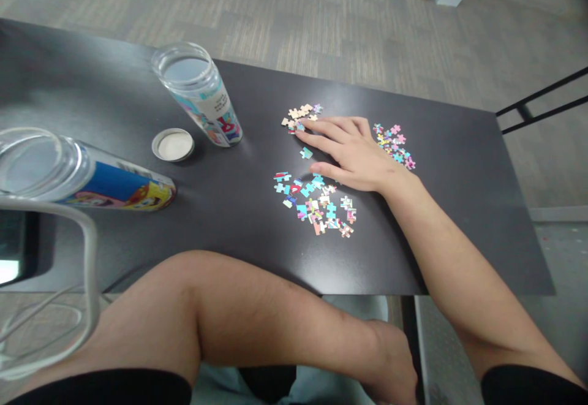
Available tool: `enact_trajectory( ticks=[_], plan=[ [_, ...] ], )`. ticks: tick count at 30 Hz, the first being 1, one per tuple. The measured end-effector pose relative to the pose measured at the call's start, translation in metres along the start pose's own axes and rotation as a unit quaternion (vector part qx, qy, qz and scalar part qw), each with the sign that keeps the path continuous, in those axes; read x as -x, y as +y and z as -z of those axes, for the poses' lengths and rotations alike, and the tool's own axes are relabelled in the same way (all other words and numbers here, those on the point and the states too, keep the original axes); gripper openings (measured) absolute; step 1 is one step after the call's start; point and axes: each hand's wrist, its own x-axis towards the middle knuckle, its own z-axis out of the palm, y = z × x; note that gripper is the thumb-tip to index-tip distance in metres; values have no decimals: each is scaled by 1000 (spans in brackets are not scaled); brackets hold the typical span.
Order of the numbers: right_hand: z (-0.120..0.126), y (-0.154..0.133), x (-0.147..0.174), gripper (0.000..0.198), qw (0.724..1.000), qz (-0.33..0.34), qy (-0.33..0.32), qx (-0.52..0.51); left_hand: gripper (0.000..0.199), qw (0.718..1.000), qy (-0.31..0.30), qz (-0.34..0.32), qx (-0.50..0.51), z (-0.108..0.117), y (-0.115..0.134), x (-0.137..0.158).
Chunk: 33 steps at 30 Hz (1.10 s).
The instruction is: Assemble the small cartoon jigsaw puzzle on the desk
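Observation:
My right hand [351, 151] is stretched palm down over the dark table, fingers apart. Its index and middle fingertips touch the edge of a small pile of jigsaw pieces [299, 112], several showing their plain backs. One teal jigsaw piece [306, 153] lies alone near the thumb. Below the hand spreads a larger group of colourful jigsaw pieces [315, 209], picture side up. Another cluster of jigsaw pieces [395, 144] sits beyond the wrist, partly covered by it. My left hand [392, 359] hangs low by my lap, below the table edge, with its fingers hidden.
A clear jar with a printed label [215, 114] stands at the table's back left, beside a round lid [173, 145]. Nearer is a second jar with a blue label [124, 181]. A white cable [92, 270] and a dark device [18, 246] are at the left edge.

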Motion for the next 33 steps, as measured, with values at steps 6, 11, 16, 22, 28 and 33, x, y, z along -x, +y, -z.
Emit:
enact_trajectory(
  ticks=[6,11,16,22,28,33],
  plan=[
    [2,-1,2,80,1000,-23,16,-13,26,1000,-12,8,0,-4,1,-2],
    [5,-1,3,73,999,-28,33,-31,35,1000,2,0,22,-2,-1,-4],
    [2,7,7,47,989,-62,120,-58,14,995,-70,-25,60,7,-6,-3],
    [-3,14,11,27,980,-97,158,-74,14,980,-168,-63,90,36,-20,1],
    [-1,13,11,35,983,-87,132,-93,15,981,-166,-69,76,53,-28,2],
    [-1,16,11,33,985,-88,121,-90,16,983,-159,-65,58,56,-30,4]
  ],
)
